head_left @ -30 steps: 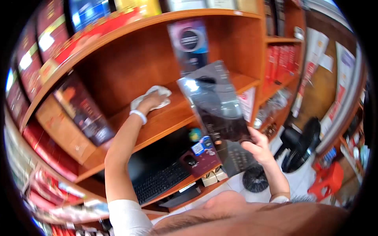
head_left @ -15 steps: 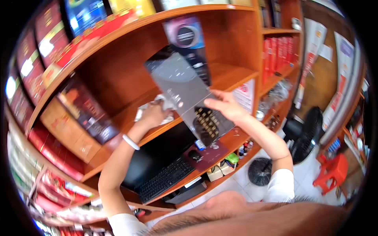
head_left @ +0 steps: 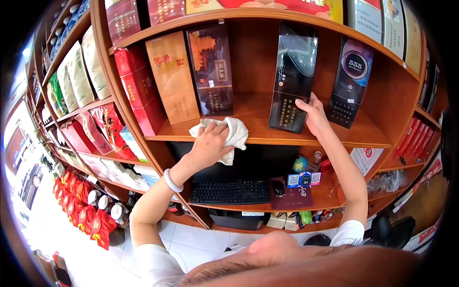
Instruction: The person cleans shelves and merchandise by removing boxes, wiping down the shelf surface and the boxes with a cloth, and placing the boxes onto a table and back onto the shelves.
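Note:
My left hand (head_left: 209, 142), with a white band at the wrist, grips a crumpled white cloth (head_left: 236, 135) at the front edge of the wooden shelf (head_left: 258, 135). My right hand (head_left: 314, 114) holds the lower right side of a tall black box (head_left: 292, 79), which stands upright on that shelf. Right of it is a dark box with a round "555" emblem (head_left: 355, 64). A dark box with an orange picture (head_left: 210, 71), an orange-tan box (head_left: 173, 79) and a red box (head_left: 138, 91) stand on the shelf's left part.
Below the shelf are a monitor (head_left: 253, 165), a keyboard (head_left: 230, 192), a mouse (head_left: 278, 187) and a small globe (head_left: 300, 163). More boxes line the shelf above. Bagged goods (head_left: 76, 74) fill the left shelves, and red-covered jars (head_left: 86, 217) stand at the lower left.
The view has swung left. The black box, tilted in the air before, now stands upright on the shelf in my right hand. My left hand and the cloth are now at the shelf's front edge.

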### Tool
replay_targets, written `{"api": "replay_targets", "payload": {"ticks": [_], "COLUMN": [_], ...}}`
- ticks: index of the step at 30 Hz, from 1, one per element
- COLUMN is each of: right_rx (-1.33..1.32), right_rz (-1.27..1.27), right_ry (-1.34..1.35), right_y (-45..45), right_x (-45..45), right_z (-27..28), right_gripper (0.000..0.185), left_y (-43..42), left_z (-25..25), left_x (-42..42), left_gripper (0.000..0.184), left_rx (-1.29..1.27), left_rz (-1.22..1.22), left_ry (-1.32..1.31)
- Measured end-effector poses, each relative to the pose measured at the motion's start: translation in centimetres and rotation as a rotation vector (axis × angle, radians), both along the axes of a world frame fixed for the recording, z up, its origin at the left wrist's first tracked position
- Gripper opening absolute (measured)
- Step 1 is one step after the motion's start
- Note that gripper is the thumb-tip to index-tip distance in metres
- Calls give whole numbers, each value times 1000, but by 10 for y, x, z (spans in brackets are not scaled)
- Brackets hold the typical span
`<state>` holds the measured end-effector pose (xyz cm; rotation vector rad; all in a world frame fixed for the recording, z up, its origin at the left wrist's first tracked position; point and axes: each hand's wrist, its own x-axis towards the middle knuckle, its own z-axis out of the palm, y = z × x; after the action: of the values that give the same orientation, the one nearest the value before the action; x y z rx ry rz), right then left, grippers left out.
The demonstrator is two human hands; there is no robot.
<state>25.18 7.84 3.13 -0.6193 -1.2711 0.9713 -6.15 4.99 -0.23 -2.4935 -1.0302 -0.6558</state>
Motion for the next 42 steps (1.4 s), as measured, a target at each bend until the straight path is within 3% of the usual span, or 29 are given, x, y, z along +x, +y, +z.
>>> {"api": "replay_targets", "payload": {"ticks": [6, 12, 20, 27, 42], "right_rx": [99, 80, 51, 4, -13], "right_rz": [-65, 104, 127, 289, 291], "right_ry": [-29, -57, -60, -66, -42], "right_y": [34, 68, 97, 96, 95], "right_x": [-15, -47, -56, -54, -57], "right_z": [1, 1, 2, 5, 3], "right_gripper": [59, 58, 56, 57, 58], "left_y": [2, 2, 2, 4, 3], "left_z": [-10, -13, -17, -19, -20], "left_x": [-5, -5, -5, -4, -4], "left_gripper": [44, 47, 44, 47, 46], "left_rx": [81, 126, 111, 177, 192], "left_rz": [11, 9, -9, -4, -3], "left_ry": [-45, -57, -106, -98, -92]}}
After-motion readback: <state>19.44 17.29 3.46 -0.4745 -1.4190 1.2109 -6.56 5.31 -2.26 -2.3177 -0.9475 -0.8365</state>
